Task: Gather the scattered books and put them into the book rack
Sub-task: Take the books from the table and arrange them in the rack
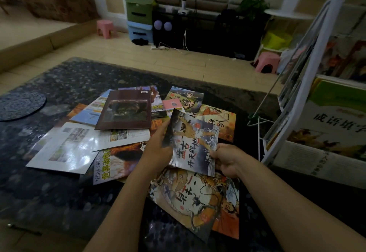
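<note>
Books, thin and glossy with illustrated paper covers, lie scattered in an overlapping pile on the dark mottled glass-topped table (pixel 59 85).

Head view, task items:
- One blue-grey picture book (pixel 193 143), with a painted figure, white waves and large black characters on its cover, is raised above the pile. It is tilted, front cover toward the camera, top edge away from the person.
- A brown book with a dark framed picture (pixel 126 109) lies on top of the pile at the far left.
- A white glossy book (pixel 65 148) lies flat at the near left edge of the pile.
- A book with yellow characters (pixel 114 164) lies just left of the left forearm.
- An orange dragon-illustrated book (pixel 198 202) lies directly under the raised book, between the two forearms.
- The white metal book rack (pixel 305 85) stands at the right, beside the table. It already holds several books leaning in its tiers, including a large white-and-green book (pixel 332 121).

Head view, hand pose:
- The left hand (pixel 158 148) grips the left edge of the raised book, back of the hand toward the camera, fingers curled round the edge.
- The right hand (pixel 225 160) pinches the lower right corner of the same book, thumb on the front cover.
- Both forearms extend forward from the bottom of the frame.

Head view, surroundings:
- A round dark patterned mat (pixel 19 105) lies on the table at far left.
- A pink plastic stool (pixel 106 28) stands on the wooden floor near stacked green and blue storage boxes (pixel 138 22).
</note>
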The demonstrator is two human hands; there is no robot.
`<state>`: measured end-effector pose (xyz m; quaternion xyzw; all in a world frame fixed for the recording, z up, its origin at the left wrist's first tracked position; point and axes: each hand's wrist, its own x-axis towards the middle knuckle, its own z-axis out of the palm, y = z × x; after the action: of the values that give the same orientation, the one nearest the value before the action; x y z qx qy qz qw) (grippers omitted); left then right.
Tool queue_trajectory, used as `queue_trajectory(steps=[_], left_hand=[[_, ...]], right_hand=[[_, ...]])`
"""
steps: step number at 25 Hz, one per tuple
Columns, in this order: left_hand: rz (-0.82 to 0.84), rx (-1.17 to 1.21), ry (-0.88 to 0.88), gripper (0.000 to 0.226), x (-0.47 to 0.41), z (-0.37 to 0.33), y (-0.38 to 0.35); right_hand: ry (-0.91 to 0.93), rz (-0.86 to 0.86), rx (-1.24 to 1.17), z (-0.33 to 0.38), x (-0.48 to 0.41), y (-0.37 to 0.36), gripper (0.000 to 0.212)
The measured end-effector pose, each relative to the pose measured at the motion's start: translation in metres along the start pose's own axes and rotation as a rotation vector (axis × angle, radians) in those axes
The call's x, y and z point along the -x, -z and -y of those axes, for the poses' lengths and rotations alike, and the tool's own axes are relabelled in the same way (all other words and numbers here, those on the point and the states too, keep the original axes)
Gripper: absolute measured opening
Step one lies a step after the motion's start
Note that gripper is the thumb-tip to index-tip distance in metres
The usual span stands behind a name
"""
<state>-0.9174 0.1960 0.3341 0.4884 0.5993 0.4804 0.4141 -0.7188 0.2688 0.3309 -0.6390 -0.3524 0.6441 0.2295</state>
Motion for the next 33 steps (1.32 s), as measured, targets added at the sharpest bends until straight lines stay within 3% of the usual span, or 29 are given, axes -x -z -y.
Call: queue_trajectory(steps=[8, 14, 18, 22, 25, 29, 33], left_hand=[[-0.068, -0.033, -0.051, 0.084, 0.005, -0.003, 0.008], [-0.09, -0.332, -0.219, 0.074, 0.015, -0.111, 0.028], [0.021, -0.487, -0.396, 0.069, 0.026, -0.218, 0.019], [0.163, -0.653, -0.592, 0.063, 0.043, -0.305, -0.024], [0.182, -0.76, -0.724, 0.059, 0.046, -0.357, -0.07], [0.028, -0.845, -0.948, 0.039, 0.037, -0.415, -0.148], [0.038, -0.905, -0.99, 0.047, 0.018, -0.455, -0.229]], right_hand=[[0.165, -0.118, 0.205, -0.003, 0.026, -0.008, 0.008], [0.753, -0.346, 0.71, 0.056, 0.108, -0.007, 0.065], [1.098, -0.406, 0.993, 0.113, 0.174, 0.026, 0.08], [1.198, -0.399, 1.049, 0.151, 0.233, 0.087, 0.077], [1.236, -0.6, 1.058, 0.167, 0.266, 0.149, 0.074], [1.29, -0.9, 0.999, 0.189, 0.293, 0.24, 0.063], [1.288, -1.105, 0.95, 0.205, 0.294, 0.319, 0.056]])
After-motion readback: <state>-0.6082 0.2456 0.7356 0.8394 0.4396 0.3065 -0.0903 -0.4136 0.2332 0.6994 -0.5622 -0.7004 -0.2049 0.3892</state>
